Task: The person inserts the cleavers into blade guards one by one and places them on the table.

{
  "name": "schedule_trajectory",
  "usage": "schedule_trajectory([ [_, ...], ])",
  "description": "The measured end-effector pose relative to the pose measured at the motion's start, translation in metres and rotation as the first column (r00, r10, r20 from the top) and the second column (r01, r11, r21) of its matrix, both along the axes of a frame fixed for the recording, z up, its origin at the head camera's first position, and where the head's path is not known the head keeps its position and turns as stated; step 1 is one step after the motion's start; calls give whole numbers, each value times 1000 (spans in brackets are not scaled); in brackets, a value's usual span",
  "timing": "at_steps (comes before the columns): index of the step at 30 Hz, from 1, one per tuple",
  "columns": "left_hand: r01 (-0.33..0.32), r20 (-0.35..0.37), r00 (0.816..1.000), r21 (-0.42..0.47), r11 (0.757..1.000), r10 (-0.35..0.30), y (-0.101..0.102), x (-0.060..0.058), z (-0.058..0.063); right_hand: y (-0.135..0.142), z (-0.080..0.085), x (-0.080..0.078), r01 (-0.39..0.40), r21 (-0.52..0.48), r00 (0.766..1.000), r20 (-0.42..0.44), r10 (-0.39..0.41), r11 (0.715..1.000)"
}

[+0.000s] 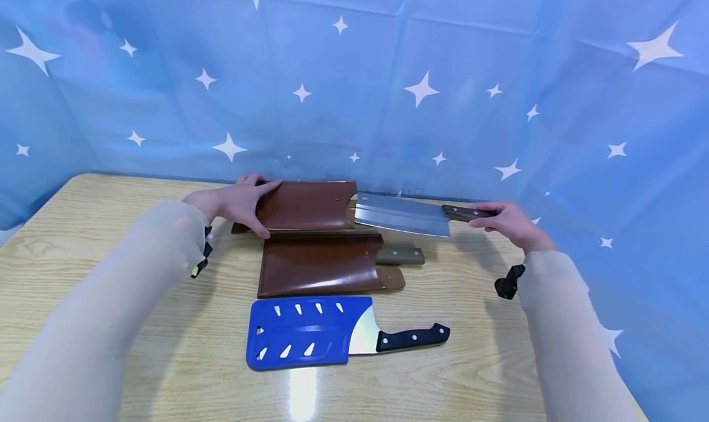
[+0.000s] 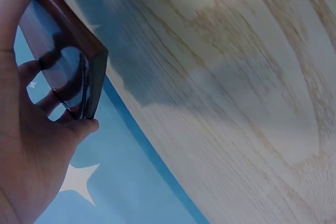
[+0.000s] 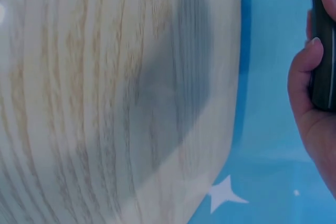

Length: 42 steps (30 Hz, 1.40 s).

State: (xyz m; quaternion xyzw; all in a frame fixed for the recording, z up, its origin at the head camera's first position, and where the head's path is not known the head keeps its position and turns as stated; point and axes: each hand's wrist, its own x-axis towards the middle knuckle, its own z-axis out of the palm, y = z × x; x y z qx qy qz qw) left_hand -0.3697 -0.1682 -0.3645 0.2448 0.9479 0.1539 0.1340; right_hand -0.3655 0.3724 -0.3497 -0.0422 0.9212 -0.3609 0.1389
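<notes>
My left hand [image 1: 242,204] grips the closed end of a brown leather knife sheath [image 1: 310,205], held near the table's back edge. In the left wrist view, the fingers of the left hand [image 2: 31,129] reach round the sheath's end [image 2: 73,51]. My right hand [image 1: 506,221] holds a cleaver [image 1: 404,214] by its dark wooden handle [image 1: 462,212]. The blade's far end is at the sheath mouth; whether any of it is inside I cannot tell. In the right wrist view, the right hand [image 3: 315,98] curls round the handle [image 3: 324,72], cut off by the frame edge.
Below lies a second brown sheath [image 1: 321,265] with a knife handle [image 1: 401,256] sticking out and an open flap. Nearer the front is a black-handled cleaver [image 1: 415,338] in a blue plastic guard [image 1: 301,336]. A blue star-patterned cloth [image 1: 354,120] stands behind the wooden table [image 1: 194,348].
</notes>
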Motion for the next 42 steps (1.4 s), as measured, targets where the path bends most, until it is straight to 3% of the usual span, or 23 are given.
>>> schedule_trajectory([
  [42, 96, -37, 995, 33, 995, -95, 19, 11, 9, -61, 15, -10, -59, -10, 998, -23, 59, 998],
])
